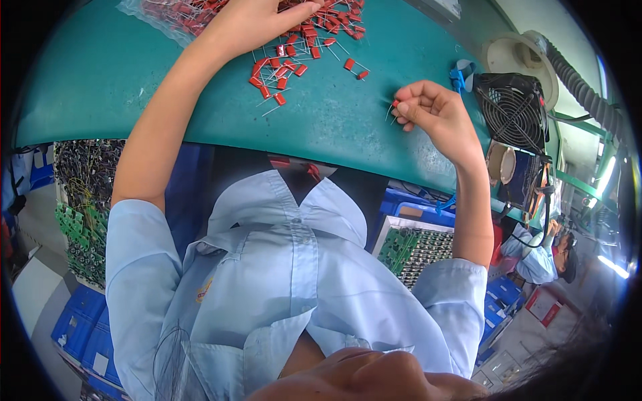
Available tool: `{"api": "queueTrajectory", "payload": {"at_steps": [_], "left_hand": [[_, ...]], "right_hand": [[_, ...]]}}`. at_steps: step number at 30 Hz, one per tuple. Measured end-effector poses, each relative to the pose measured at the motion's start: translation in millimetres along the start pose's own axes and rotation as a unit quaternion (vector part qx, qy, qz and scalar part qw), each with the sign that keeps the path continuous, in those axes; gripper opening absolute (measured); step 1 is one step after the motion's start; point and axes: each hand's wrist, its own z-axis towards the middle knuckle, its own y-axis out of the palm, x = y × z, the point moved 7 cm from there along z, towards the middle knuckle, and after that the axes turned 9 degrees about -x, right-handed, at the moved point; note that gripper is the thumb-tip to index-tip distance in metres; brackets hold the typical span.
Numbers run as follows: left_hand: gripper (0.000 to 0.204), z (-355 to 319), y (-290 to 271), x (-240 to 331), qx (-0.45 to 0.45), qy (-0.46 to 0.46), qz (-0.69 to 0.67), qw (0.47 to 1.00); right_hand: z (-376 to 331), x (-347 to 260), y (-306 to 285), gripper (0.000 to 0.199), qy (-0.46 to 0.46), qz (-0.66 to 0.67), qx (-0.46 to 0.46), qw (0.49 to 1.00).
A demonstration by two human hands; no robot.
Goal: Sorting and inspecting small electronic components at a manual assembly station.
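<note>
Red film capacitors [338,19] with thin wire leads lie in a heap on the green mat [221,120] at the far side. My left hand [249,25] is over this heap, its thumb stretched out; its other fingers are cut off by the upper edge. Several loose capacitors [279,99] are spread nearer to me, below that hand. To the right, my right hand [435,113] pinches a single red capacitor [396,103] between thumb and fingertips, its leads pointing down over the mat. Two more capacitors [350,64] lie between my hands.
A clear plastic bag [157,20] with more capacitors sits at the far left. On the right stand a black fan [511,110] and a ribbed hose [582,83]. Circuit boards [83,234] are stacked below the table's left; a tray of boards [418,250] is low right. Another person [538,257] sits beyond.
</note>
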Motion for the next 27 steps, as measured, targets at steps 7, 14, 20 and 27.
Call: {"api": "queueTrajectory", "payload": {"at_steps": [7, 14, 20, 27], "left_hand": [[0.016, 6.5, 0.9, -20.3, -0.031, -0.092, 0.057, 0.994], [0.014, 0.1, 0.9, 0.3, -0.017, -0.1, 0.047, 0.994], [0.013, 2.7, 1.7, -9.5, -0.007, -0.083, 0.037, 0.996], [0.013, 3.8, 3.4, -6.8, -0.011, -0.066, 0.054, 0.996]], "right_hand": [[-5.8, 2.8, -4.6, 0.006, -0.004, -0.086, 0.036, 0.996], [3.6, 6.8, -11.4, 0.004, 0.002, -0.234, 0.021, 0.972], [5.9, -1.4, -3.8, 0.006, -0.002, -0.282, 0.036, 0.959], [2.0, 0.0, 0.8, 0.007, -0.105, -0.323, 0.05, 0.939]]}}
